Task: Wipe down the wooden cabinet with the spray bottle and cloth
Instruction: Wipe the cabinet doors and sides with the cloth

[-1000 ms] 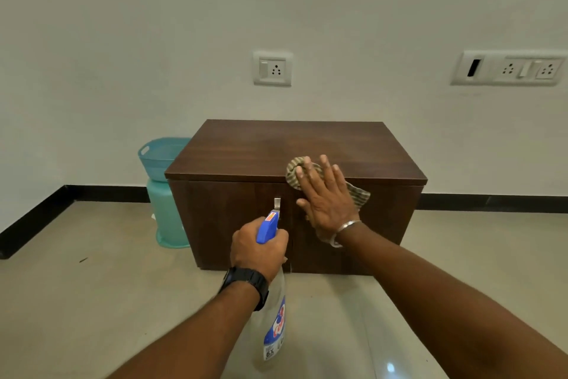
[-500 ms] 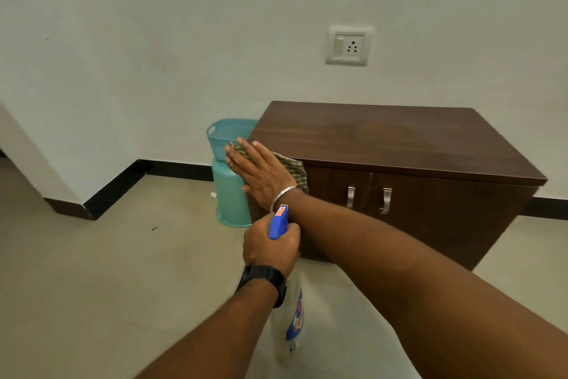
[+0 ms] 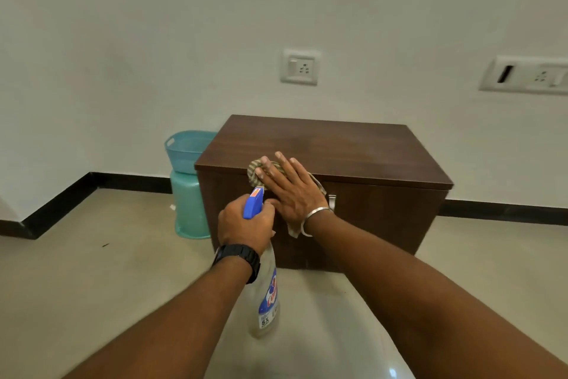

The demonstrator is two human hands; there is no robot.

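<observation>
Cabinet: the dark wooden cabinet [image 3: 338, 148] stands on the floor against the far wall, its doors facing the person

Cloth: a striped, greenish-tan cloth [image 3: 255, 174] is bunched over the cabinet's near top edge, left of the middle; part lies on the top and a pale corner hangs down the door below the wrist

Right hand: the right hand [image 3: 289, 191] lies flat on the cloth, fingers straight and slightly spread, pressing it to the edge and clasping nothing; a silver bangle [image 3: 316, 214] circles the wrist

Left hand: the left hand [image 3: 246, 225] is wrapped tight round the neck of the spray bottle [image 3: 267, 295], close beside the right thumb, a black watch [image 3: 238, 257] on its wrist

Bottle: the clear body with its blue and white label hangs below the fist, over the floor; the blue head [image 3: 253, 203] pokes up above the knuckles towards the cabinet

Door handle: a metal handle [image 3: 332, 202] shows just right of the right wrist

Left of the cabinet: a teal basket [image 3: 187, 148] sits on a teal stool [image 3: 187, 206], close against the cabinet's side

Wall: a white socket [image 3: 299, 66] above the cabinet, a longer switch panel [image 3: 528, 74] far right
</observation>
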